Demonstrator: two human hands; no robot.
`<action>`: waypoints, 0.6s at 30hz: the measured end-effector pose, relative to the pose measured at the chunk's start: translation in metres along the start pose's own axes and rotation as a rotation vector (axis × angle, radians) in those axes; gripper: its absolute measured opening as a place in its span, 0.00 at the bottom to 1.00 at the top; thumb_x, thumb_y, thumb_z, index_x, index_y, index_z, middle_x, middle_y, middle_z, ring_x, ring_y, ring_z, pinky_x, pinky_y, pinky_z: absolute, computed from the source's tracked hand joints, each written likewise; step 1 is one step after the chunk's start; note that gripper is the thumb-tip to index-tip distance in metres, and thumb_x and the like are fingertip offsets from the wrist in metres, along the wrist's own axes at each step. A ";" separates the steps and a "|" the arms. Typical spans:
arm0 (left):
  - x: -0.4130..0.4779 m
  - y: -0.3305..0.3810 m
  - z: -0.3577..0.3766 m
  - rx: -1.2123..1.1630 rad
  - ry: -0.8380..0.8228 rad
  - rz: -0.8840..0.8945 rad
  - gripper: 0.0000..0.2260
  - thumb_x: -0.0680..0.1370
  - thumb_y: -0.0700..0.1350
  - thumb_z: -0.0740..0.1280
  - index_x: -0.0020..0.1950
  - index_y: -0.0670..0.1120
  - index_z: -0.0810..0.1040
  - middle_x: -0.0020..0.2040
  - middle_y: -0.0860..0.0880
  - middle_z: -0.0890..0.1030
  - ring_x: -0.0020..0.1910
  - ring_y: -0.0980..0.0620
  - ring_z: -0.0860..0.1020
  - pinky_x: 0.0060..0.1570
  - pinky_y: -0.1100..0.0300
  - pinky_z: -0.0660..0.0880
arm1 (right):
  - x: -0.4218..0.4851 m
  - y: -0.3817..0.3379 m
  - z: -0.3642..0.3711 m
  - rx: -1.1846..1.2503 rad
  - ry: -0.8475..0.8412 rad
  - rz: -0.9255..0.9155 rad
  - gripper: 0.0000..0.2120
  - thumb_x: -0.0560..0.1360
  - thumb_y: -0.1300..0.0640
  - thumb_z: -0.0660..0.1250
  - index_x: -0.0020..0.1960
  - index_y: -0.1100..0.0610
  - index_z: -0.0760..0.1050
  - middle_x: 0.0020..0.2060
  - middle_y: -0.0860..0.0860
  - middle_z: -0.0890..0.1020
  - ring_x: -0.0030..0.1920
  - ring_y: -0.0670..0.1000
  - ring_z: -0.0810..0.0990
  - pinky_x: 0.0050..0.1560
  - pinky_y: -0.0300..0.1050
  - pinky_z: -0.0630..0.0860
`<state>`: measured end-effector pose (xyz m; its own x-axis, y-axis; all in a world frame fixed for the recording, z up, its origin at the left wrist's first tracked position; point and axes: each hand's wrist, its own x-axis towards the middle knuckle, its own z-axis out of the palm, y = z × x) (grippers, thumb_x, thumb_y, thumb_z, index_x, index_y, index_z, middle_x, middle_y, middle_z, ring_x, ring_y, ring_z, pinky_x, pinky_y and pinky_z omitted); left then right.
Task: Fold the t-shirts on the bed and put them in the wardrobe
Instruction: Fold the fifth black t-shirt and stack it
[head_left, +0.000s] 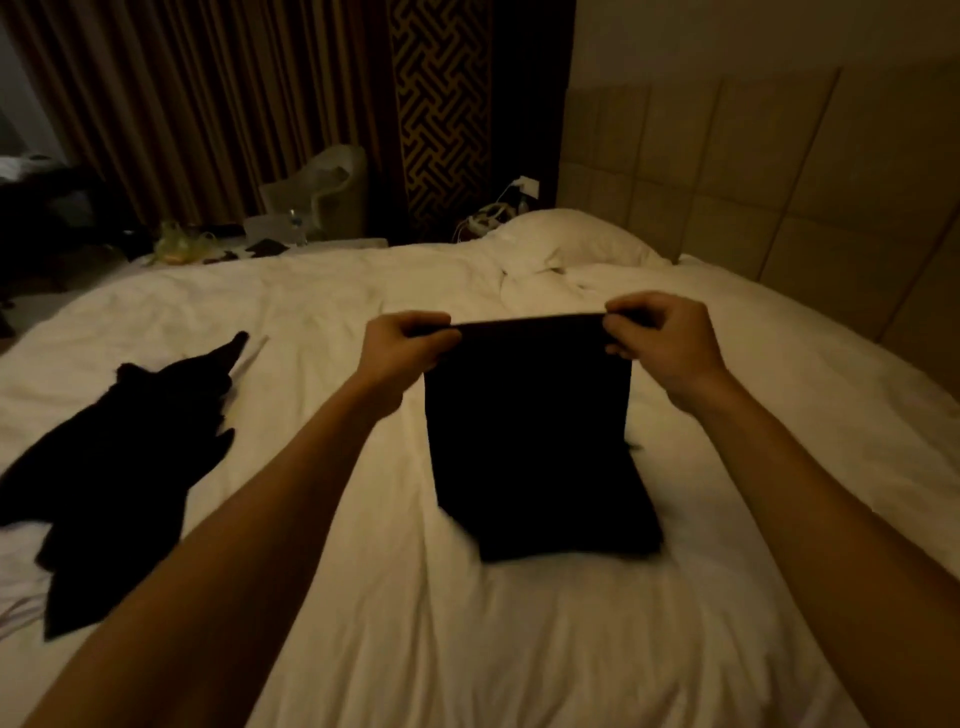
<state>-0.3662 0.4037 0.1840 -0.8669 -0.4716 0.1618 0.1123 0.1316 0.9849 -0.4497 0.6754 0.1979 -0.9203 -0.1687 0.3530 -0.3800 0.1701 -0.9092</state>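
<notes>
A partly folded black t-shirt (530, 415) is held up over the middle of the white bed (363, 597) by 2 bare hands. Its top edge is stretched level between them, the upper portion hangs upright, and the lower portion bends forward and lies on the sheet. The left hand (402, 345) is closed on the top left corner, with the cloth pinched between thumb and curled fingers. The right hand (662, 340) is closed on the top right corner in the same manner. Both forearms are extended from the near edge of the view, one on each side of the garment. A second black t-shirt (119, 457) is spread unfolded and rumpled on the left part of the bed, well apart from the held one. A white pillow (566, 241) is noted at the head of the bed, against a padded headboard (753, 171). Brown curtains (197, 104) are seen behind the bed on the left, beside a dark panel with a maze pattern (444, 109). A pale armchair (324, 189) is placed near the curtains. The wardrobe is outside the view. Lighting is dim, and small items beyond the far edge of the bed cannot be identified.
</notes>
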 end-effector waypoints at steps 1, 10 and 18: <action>0.015 0.018 0.002 -0.008 0.013 0.043 0.08 0.73 0.37 0.76 0.49 0.45 0.83 0.43 0.46 0.84 0.40 0.51 0.83 0.45 0.60 0.80 | 0.019 -0.016 -0.002 0.006 0.017 -0.050 0.06 0.75 0.64 0.72 0.48 0.53 0.82 0.40 0.51 0.85 0.33 0.47 0.84 0.37 0.37 0.78; 0.061 0.022 0.037 0.037 0.047 0.127 0.10 0.75 0.37 0.73 0.56 0.42 0.82 0.43 0.47 0.82 0.33 0.59 0.80 0.34 0.66 0.76 | 0.075 0.004 -0.007 -0.043 0.083 -0.118 0.11 0.75 0.64 0.70 0.47 0.47 0.81 0.45 0.50 0.85 0.44 0.48 0.83 0.38 0.35 0.75; -0.006 -0.180 0.063 0.150 -0.090 -0.304 0.07 0.74 0.36 0.74 0.51 0.42 0.82 0.48 0.43 0.84 0.41 0.50 0.84 0.40 0.62 0.80 | -0.036 0.196 0.009 -0.278 -0.059 0.360 0.11 0.72 0.60 0.72 0.42 0.42 0.81 0.41 0.48 0.85 0.40 0.50 0.84 0.50 0.51 0.82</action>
<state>-0.4114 0.4380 0.0023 -0.8897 -0.4311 -0.1502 -0.2244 0.1266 0.9662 -0.4900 0.7057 0.0048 -0.9945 -0.1045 0.0053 -0.0552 0.4808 -0.8751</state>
